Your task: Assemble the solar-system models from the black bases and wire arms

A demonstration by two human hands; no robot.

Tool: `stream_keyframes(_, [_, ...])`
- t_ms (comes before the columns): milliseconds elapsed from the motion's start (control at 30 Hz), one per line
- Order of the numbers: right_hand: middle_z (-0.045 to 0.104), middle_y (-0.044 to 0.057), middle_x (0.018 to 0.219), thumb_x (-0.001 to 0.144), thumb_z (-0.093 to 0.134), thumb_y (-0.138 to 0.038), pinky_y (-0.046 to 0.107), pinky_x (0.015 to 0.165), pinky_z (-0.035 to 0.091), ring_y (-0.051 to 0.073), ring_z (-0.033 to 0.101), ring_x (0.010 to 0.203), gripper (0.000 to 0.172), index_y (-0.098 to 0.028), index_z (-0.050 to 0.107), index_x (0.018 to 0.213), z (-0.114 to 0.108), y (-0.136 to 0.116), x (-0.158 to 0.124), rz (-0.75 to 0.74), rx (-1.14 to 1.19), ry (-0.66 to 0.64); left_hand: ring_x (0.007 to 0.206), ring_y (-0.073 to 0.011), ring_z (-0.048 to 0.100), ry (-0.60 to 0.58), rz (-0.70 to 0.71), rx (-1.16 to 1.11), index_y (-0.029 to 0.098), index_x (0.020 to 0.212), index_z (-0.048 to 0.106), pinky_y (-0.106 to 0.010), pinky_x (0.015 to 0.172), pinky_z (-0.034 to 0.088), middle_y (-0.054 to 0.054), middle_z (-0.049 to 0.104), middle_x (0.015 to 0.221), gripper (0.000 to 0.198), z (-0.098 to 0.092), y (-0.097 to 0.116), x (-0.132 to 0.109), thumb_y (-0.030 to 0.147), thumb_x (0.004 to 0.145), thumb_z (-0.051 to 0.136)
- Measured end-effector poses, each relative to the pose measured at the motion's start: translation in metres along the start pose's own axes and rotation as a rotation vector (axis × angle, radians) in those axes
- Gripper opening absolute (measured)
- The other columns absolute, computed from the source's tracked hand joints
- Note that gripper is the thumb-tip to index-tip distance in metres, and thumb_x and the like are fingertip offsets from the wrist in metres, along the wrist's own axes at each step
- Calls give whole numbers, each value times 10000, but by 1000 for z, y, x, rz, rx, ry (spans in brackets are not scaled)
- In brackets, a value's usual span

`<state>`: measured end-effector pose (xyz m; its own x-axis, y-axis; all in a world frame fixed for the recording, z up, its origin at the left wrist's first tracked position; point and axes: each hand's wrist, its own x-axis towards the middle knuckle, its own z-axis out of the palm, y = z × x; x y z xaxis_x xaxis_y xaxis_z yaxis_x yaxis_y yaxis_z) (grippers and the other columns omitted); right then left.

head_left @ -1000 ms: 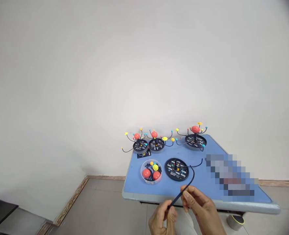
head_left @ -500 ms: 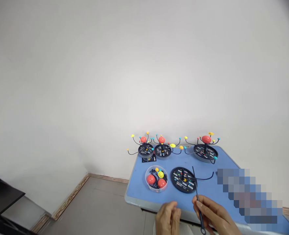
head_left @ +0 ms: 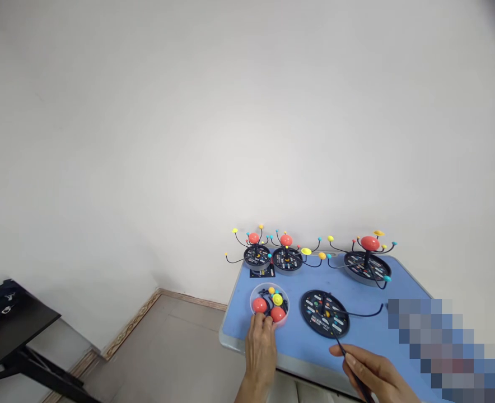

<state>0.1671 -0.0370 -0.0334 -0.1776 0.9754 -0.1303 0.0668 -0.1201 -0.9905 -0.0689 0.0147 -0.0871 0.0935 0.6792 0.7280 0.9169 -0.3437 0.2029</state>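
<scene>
My left hand (head_left: 261, 342) reaches over the near rim of a clear round bowl (head_left: 252, 293), its fingers bent and close together, the tips down among the parts. Whatever they pinch is hidden. Inside the bowl are two red balls, a yellow ringed ball (head_left: 277, 300), small coloured balls and black curved pieces. My right hand (head_left: 371, 366) grips a thin black rod (head_left: 348, 358), its tip slanting towards a black printed disc (head_left: 314, 319). From the disc's short centre post, a black curved arm (head_left: 363, 315) extends to the right.
Three finished-looking solar system models (head_left: 258, 256), (head_left: 287, 259), (head_left: 367, 266) stand along the back of the blue table (head_left: 292, 346). A dark printed card (head_left: 262, 273) lies by the leftmost model. A pixelated patch covers the table's right side. A black table (head_left: 24, 324) stands far left.
My left hand has moved forward from the table's front edge into the bowl. My right hand has shifted slightly right and down with the rod. The view has turned a little left.
</scene>
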Motion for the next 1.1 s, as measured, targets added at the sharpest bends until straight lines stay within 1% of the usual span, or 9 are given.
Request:
stream_keyframes(167, [403,-57,492,712,538,-763,278,490,288,118,360,462,618,-170,683,805,8,-22,9,-10,-42,-48,800,-235,686,-33,-99,-148,187,935,706,-343,668,572,-108,682,935,319,-15,-5,0,195,976,390])
stream_keyframes(300, [371,-74,477,739,514,-716,268,483,256,110,328,454,558,-174,643,788,14,-30,12,-5,-60,-81,874,-239,666,-14,-328,-528,194,1008,713,-356,751,556,-121,675,997,257,-28,29,11,309,944,492])
stream_keyframes(367, [360,-82,472,748,505,-697,261,468,237,104,311,442,535,-177,630,777,16,-29,15,-32,-78,-126,709,-180,630,-129,-510,-852,183,965,709,-276,616,531,-66,659,822,239,-32,54,22,384,861,634])
stream_keyframes(433, [349,-87,468,759,489,-692,255,448,217,99,287,431,525,-183,619,755,15,-28,17,-63,-100,-167,474,-102,495,-273,-714,-1180,157,949,673,-214,415,412,4,590,659,361,-31,77,34,476,783,705])
stream_keyframes(533, [338,-89,457,781,463,-707,254,435,200,95,253,426,543,-188,615,731,10,-29,20,-101,-127,-180,396,-68,405,-315,-857,-1429,150,805,602,-187,359,344,60,501,526,430,-26,98,50,533,695,761])
stream_keyframes(667, [438,-48,529,793,474,-734,253,450,278,103,359,468,574,-187,589,659,-7,-36,18,-116,-113,-83,425,-83,477,-283,-881,-1562,164,693,539,-204,396,415,42,537,539,445,-18,106,67,533,660,786])
stream_keyframes(833, [607,-1,660,724,643,-665,306,530,461,169,544,563,569,-189,653,1036,-26,-36,14,-140,-44,156,444,-73,490,-219,-909,-1654,165,735,543,-206,430,439,37,575,594,441,-9,105,85,501,641,813])
stream_keyframes(967, [682,31,708,676,702,-592,335,590,522,192,613,581,488,-200,672,964,-25,-30,19,-181,-46,307,455,-69,501,-229,-928,-1678,162,728,543,-202,451,441,36,578,600,440,-1,100,89,484,634,827])
stream_keyframes(1100, [615,-7,567,728,651,-571,297,520,497,178,590,512,413,-201,702,906,-21,-21,26,-210,-103,361,462,-69,500,-214,-954,-1696,164,730,548,-201,461,444,38,580,593,450,5,93,90,481,614,847])
